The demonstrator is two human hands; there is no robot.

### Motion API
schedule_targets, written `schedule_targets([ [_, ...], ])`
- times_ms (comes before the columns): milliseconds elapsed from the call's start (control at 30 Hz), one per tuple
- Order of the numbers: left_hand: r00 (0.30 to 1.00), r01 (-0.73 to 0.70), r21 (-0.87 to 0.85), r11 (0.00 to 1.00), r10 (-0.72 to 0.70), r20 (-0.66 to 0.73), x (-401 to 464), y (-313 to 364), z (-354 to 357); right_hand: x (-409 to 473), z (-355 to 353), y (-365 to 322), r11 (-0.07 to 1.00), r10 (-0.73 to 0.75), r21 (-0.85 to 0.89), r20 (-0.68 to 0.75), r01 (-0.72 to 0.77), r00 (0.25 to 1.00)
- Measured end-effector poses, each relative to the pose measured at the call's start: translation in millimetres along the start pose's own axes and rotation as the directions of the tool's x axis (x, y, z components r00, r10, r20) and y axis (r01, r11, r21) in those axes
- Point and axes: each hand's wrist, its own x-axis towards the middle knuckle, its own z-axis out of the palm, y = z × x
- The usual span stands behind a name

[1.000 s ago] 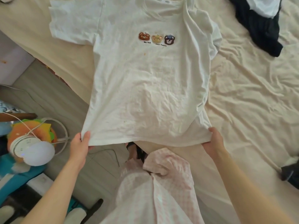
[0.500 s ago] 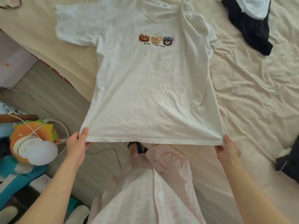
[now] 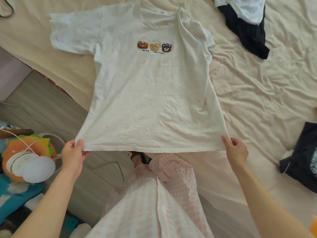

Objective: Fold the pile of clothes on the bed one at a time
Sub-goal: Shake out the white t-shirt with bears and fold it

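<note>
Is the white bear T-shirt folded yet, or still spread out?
Spread out. The white T-shirt lies front up; left hand and right hand hold its hem corners. Only one sleeve is tucked over.

A bed (image 3: pixel 257 100) covered by a wrinkled cream sheet is seen. A white T-shirt (image 3: pixel 151 93) is spread face-up across it, its hem overhanging the near edge. A dark garment (image 3: pixel 248 35) under white cloth lies toward the far right; another dark item (image 3: pixel 301 158), possibly folded clothing, rests at the right edge.

white T-shirt (image 3: pixel 149 93): 1 | dark garments (image 3: pixel 247 31) (image 3: pixel 301 160): 2 | hands (image 3: pixel 72 157) (image 3: pixel 235 152): 2 | bear patches (image 3: pixel 154 46): 3
</note>
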Motion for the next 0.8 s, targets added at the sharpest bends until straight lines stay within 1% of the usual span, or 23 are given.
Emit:
schedule_targets([
  [100,1.000,-0.010,-0.012,1.000,0.010,-0.025,0.4,2.4,-2.4,7.4,-6.6,-1.2,0.976,0.181,0.119,0.001,-0.180,0.983],
  [167,0.999,-0.013,0.014,1.000,0.014,-0.045,-0.4,1.5,-3.9,10.2,-11.9,2.7,0.952,0.267,0.147,0.025,-0.268,0.963],
  [233,0.996,0.011,0.073,0.997,-0.005,-0.088,-2.2,-2.3,-5.4,8.8,-15.4,13.5,0.951,0.292,0.098,0.024,-0.293,0.956],
  [333,0.988,0.081,0.200,0.976,-0.052,-0.148,-4.6,-10.9,-6.5,-1.2,-15.1,31.1,0.958,0.285,-0.005,-0.003,-0.285,0.958],
  [433,0.987,0.127,0.398,0.909,-0.078,-0.137,-9.1,-14.5,1.0,-6.8,-7.3,40.2,0.956,0.272,-0.127,0.052,-0.264,0.961],
  [467,0.992,0.118,0.490,0.864,-0.075,-0.105,-10.5,-14.9,6.8,-5.3,-4.1,40.5,0.954,0.273,-0.153,0.077,-0.259,0.959],
  [533,0.999,0.037,0.647,0.762,-0.040,-0.011,-15.5,-13.8,24.4,0.8,1.7,38.0,0.951,0.277,-0.171,0.111,-0.257,0.954],
  [633,0.979,-0.178,0.757,0.629,0.038,0.198,-27.2,-6.3,67.3,18.9,8.8,23.3,0.962,0.248,-0.152,0.129,-0.228,0.960],
  [700,0.921,-0.366,0.770,0.523,0.087,0.379,-35.7,0.1,103.8,33.8,12.2,5.9,0.974,0.206,-0.129,0.152,-0.187,0.967],
  [733,0.877,-0.461,0.763,0.452,0.100,0.471,-39.0,2.7,122.7,44.0,14.8,-3.4,0.979,0.186,-0.114,0.160,-0.169,0.969],
  [800,0.764,-0.637,0.714,0.291,0.111,0.636,-43.2,6.2,161.1,66.6,20.1,-23.5,0.988,0.149,-0.067,0.177,-0.139,0.973],
])
